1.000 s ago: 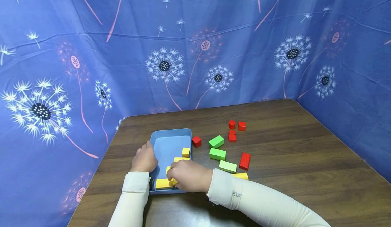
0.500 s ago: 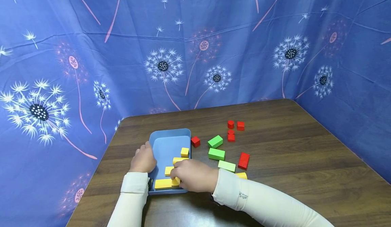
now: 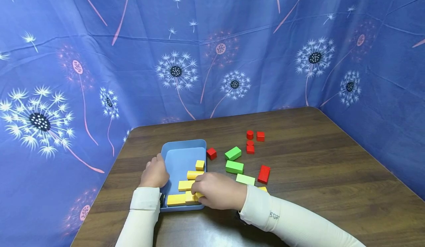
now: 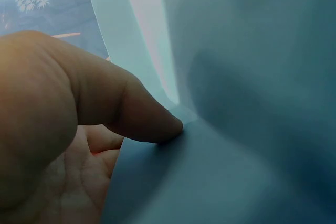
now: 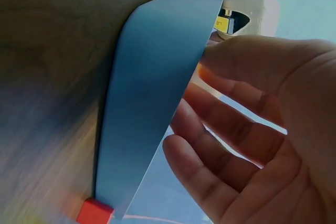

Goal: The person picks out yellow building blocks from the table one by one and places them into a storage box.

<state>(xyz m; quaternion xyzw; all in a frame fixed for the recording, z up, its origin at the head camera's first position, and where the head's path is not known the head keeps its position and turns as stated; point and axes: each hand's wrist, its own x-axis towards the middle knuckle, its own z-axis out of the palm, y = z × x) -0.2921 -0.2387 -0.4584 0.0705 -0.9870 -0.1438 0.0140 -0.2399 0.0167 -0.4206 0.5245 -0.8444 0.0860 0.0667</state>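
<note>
At the blue tray's (image 3: 180, 153) left side, my left hand (image 3: 155, 172) grips the wall. In the left wrist view its thumb (image 4: 142, 111) presses inside the tray and the other fingers lie outside. My right hand (image 3: 220, 191) reaches over the right rim at the near corner, its fingertips round a small yellow block (image 3: 198, 195), partly covered by them. In the right wrist view the fingers (image 5: 191, 166) are bent behind the tray's wall (image 5: 147, 82). Other yellow pieces lie inside: a long block (image 3: 176, 200), a cube (image 3: 190, 196), another block (image 3: 186, 185), a cylinder (image 3: 195, 175) and a far cube (image 3: 200, 165).
Right of the tray stand a red cube (image 3: 211, 153), green blocks (image 3: 234, 167), a pale green block (image 3: 245, 179) and a red block (image 3: 263, 174). Several small red pieces (image 3: 260, 136) lie farther back. A yellow piece (image 3: 262, 189) shows behind the right sleeve. A blue curtain (image 3: 142, 73) hangs behind the table.
My right hand has shifted right along the tray's near side, uncovering a yellow cube beside the long block. My left hand keeps its grip on the tray.
</note>
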